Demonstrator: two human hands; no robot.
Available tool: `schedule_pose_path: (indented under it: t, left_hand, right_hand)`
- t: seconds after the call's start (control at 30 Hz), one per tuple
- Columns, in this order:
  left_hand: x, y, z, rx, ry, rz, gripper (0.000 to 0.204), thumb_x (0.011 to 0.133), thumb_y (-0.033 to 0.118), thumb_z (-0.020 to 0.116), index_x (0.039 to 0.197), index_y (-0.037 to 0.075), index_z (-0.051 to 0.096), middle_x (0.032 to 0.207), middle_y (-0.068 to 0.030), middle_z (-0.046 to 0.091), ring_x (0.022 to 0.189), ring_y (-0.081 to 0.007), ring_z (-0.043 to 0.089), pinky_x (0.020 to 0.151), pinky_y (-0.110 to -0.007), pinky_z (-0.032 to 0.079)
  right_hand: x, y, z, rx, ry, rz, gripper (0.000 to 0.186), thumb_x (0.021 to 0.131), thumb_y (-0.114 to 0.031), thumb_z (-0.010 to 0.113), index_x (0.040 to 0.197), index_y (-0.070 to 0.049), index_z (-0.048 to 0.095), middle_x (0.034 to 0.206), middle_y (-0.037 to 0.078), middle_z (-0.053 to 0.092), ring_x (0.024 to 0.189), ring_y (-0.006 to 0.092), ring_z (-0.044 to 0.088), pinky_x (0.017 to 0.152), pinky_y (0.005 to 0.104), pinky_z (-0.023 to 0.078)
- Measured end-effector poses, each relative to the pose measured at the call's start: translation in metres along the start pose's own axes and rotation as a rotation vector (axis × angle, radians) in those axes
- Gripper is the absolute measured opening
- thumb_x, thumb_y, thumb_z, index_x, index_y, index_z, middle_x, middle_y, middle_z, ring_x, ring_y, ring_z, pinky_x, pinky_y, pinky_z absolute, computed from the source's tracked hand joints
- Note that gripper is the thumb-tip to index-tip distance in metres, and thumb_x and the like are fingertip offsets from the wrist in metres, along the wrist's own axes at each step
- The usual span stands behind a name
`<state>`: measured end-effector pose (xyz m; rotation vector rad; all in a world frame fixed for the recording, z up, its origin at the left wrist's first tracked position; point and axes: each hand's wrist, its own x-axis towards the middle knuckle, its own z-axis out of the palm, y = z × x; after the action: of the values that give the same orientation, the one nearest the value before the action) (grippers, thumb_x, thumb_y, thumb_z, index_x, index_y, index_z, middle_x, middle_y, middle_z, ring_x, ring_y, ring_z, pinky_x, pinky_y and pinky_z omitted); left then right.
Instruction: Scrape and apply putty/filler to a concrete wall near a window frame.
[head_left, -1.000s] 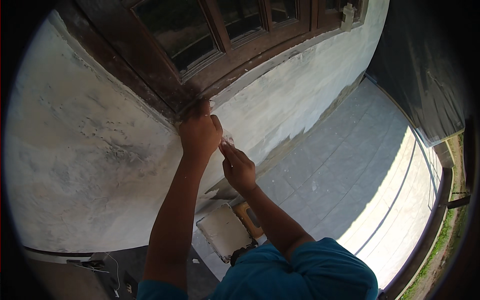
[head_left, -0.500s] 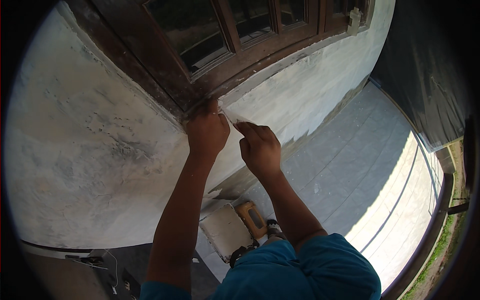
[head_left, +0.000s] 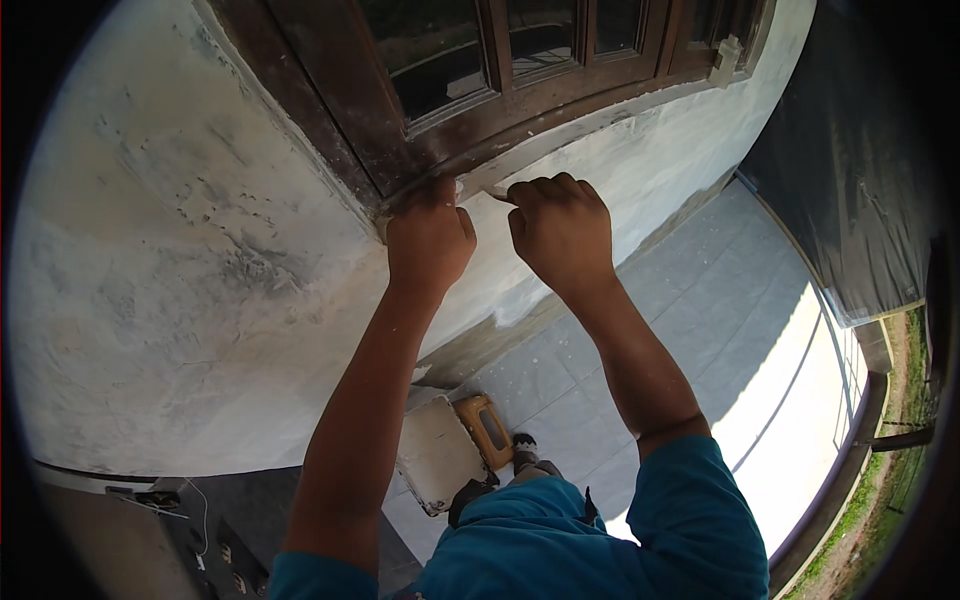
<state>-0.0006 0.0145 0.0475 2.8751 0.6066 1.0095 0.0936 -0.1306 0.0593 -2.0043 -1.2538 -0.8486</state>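
Note:
My left hand (head_left: 430,235) is closed against the lower corner of the brown wooden window frame (head_left: 300,100), its fingertips partly hidden by the hand itself. A small whitish bit (head_left: 459,188) shows beside its fingers; what they grip, if anything, I cannot make out. Just to the right, my right hand (head_left: 567,232) pinches a thin, flat, pale piece (head_left: 492,192), whose kind does not show clearly. That piece points left toward my left hand, close to the grey ledge (head_left: 540,148) under the window. Below both hands runs the white-smeared wall (head_left: 560,260).
By my feet stands a pale, plaster-smeared rectangular tray or board (head_left: 435,455) beside a yellow-brown stool (head_left: 484,430). A small whitish bottle-like thing (head_left: 727,60) sits at the ledge's far right end. Grey floor tiles (head_left: 690,290) stretch right, toward a dark sheet (head_left: 840,170).
My right hand has moved up and to the right, away from my left hand, with the pale piece. My left hand stays at the frame corner. The whole view has shifted slightly.

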Motion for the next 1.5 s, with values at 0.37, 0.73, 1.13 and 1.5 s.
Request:
schedule_pose_path:
  t: [0.37,0.73,1.13,1.5]
  left_hand:
    - [-0.001,0.004,-0.001,-0.004,0.004,0.023,0.016,0.079,0.002,0.057,0.095,0.004,0.06,0.093,-0.0128,0.073,0.085,-0.0323,0.069,0.075,-0.044,0.056]
    - [-0.001,0.001,-0.002,-0.007,-0.028,0.016,0.017,0.081,0.003,0.054,0.096,0.003,0.062,0.093,-0.0162,0.072,0.087,-0.0363,0.068,0.077,-0.046,0.055]
    - [0.001,0.006,-0.001,0.014,-0.034,-0.002,0.019,0.08,0.001,0.055,0.099,0.002,0.061,0.093,-0.0153,0.072,0.086,-0.0365,0.069,0.078,-0.045,0.055]
    - [0.001,0.013,-0.003,-0.025,-0.016,0.011,0.018,0.08,0.001,0.054,0.097,0.002,0.061,0.093,-0.0163,0.072,0.088,-0.0366,0.069,0.079,-0.046,0.055]
  right_hand:
    - [-0.086,0.065,0.03,0.257,0.28,0.836,0.034,0.085,-0.013,0.052,0.109,-0.003,0.072,0.09,0.022,0.071,0.08,0.0354,0.071,0.072,0.0414,0.055]
    - [-0.172,-0.086,0.109,0.585,0.13,0.309,0.035,0.081,-0.002,0.069,0.116,-0.006,0.07,0.096,0.012,0.073,0.085,0.0256,0.071,0.074,0.0343,0.058]
    - [-0.115,-0.09,0.13,0.356,0.268,0.402,0.027,0.081,-0.004,0.07,0.108,-0.005,0.071,0.099,0.013,0.074,0.086,0.0254,0.073,0.073,0.0349,0.059]
    - [-0.097,-0.02,0.111,0.301,0.371,0.607,0.024,0.085,-0.004,0.067,0.109,-0.005,0.07,0.095,0.015,0.073,0.079,0.0279,0.072,0.067,0.0348,0.058]
